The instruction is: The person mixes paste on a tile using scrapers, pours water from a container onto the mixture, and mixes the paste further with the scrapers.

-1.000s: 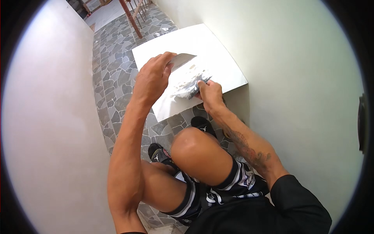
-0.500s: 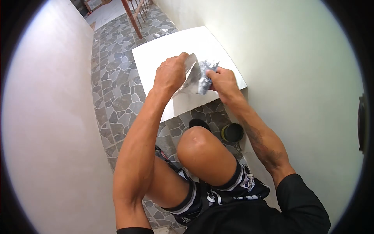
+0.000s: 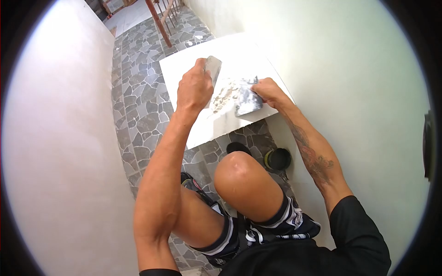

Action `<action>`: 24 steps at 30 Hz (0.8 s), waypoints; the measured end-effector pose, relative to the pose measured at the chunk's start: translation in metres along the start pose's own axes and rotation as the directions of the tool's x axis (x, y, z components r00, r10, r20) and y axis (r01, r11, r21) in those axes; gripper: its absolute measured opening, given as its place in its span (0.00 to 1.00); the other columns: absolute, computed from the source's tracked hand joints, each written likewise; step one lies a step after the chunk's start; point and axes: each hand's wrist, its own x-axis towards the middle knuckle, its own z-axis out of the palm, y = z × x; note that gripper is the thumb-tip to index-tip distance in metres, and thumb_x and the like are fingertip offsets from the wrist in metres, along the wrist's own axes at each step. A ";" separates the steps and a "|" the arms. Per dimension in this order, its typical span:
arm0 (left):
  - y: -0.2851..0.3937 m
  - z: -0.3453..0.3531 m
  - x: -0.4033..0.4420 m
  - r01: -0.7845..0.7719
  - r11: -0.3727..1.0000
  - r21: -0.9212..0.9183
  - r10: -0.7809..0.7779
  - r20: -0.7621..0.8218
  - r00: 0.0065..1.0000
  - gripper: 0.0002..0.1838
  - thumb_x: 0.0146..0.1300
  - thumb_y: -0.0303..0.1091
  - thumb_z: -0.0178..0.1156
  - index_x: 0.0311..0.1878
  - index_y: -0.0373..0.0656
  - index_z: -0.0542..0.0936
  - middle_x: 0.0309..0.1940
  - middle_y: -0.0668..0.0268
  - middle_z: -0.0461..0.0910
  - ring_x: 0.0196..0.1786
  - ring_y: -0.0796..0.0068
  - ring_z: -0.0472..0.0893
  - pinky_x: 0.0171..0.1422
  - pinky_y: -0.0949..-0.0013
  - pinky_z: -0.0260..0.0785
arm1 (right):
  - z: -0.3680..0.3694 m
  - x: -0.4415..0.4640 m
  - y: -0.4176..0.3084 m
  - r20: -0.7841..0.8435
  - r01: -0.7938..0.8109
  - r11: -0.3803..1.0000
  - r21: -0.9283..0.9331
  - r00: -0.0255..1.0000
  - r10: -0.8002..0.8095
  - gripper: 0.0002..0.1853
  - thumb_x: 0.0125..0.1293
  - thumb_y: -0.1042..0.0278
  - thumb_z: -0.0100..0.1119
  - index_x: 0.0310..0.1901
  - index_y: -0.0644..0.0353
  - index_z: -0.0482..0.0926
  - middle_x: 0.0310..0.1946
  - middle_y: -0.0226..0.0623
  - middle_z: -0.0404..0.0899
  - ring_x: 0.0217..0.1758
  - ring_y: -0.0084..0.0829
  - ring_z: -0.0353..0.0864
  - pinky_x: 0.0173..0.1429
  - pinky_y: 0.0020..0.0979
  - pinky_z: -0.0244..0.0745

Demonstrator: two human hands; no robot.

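My left hand point(image 3: 194, 89) is closed around a flat metal scraper point(image 3: 213, 69), its grey blade tilted up over a white board point(image 3: 182, 62). In my right hand point(image 3: 270, 92) is a second wide metal putty scraper point(image 3: 248, 102), its face smeared with pale paste. That blade is low over the board's near right part. Between the two tools, crumbly off-white putty point(image 3: 224, 95) lies spread on the board. Both handles are mostly hidden by my fingers.
Pale walls rise close on the left point(image 3: 60, 115) and right point(image 3: 368, 92). Grey stone-patterned paving point(image 3: 142, 101) covers the floor. A dark round container point(image 3: 278, 159) stands by my knee point(image 3: 241, 172). A rusty metal post point(image 3: 159, 23) stands beyond the board.
My hands have moved apart, the left one to the left and the right one slightly right. The blades, close together before, are separated, and putty shows on the board between them.
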 end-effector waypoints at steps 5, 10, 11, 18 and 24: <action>0.004 0.016 0.002 0.008 1.000 -0.015 -0.006 0.077 0.997 0.19 0.67 0.31 0.53 0.60 0.39 0.74 0.43 0.40 0.84 0.49 0.37 0.83 0.56 0.44 0.73 | 0.023 0.012 -0.027 0.114 0.071 0.997 0.001 0.991 -0.071 0.10 0.65 0.73 0.56 0.40 0.73 0.80 0.32 0.38 0.80 0.31 0.29 0.81 0.37 0.37 0.81; 0.005 0.031 0.005 -0.075 0.996 0.043 0.070 0.093 0.993 0.17 0.67 0.30 0.51 0.58 0.39 0.74 0.42 0.42 0.83 0.47 0.38 0.83 0.54 0.43 0.72 | 0.026 -0.003 -0.048 0.155 0.150 0.988 0.041 0.976 -0.154 0.11 0.67 0.71 0.56 0.40 0.73 0.80 0.31 0.36 0.80 0.30 0.29 0.81 0.38 0.37 0.82; 0.004 0.032 0.007 -0.063 0.996 0.067 0.057 0.092 0.994 0.17 0.67 0.30 0.51 0.58 0.40 0.74 0.43 0.43 0.84 0.48 0.39 0.83 0.54 0.43 0.73 | 0.023 -0.008 -0.049 0.135 0.151 0.987 0.053 0.978 -0.157 0.11 0.67 0.71 0.56 0.41 0.73 0.81 0.31 0.36 0.80 0.30 0.29 0.81 0.38 0.37 0.82; -0.008 0.016 0.015 -0.066 0.991 0.120 0.066 -0.004 0.998 0.17 0.70 0.32 0.54 0.60 0.45 0.75 0.46 0.50 0.84 0.50 0.45 0.83 0.55 0.47 0.74 | 0.000 -0.068 -0.008 -0.012 0.026 0.975 0.219 1.000 -0.024 0.11 0.68 0.72 0.58 0.46 0.73 0.79 0.38 0.39 0.83 0.33 0.29 0.85 0.40 0.35 0.85; -0.004 0.001 0.012 -0.174 0.982 0.078 0.180 -0.082 0.980 0.17 0.71 0.31 0.58 0.61 0.41 0.77 0.50 0.48 0.84 0.50 0.49 0.85 0.56 0.54 0.75 | 0.050 -0.113 0.036 -0.030 -0.165 0.874 0.457 0.979 0.200 0.12 0.67 0.76 0.61 0.49 0.74 0.76 0.43 0.45 0.83 0.41 0.34 0.87 0.42 0.39 0.87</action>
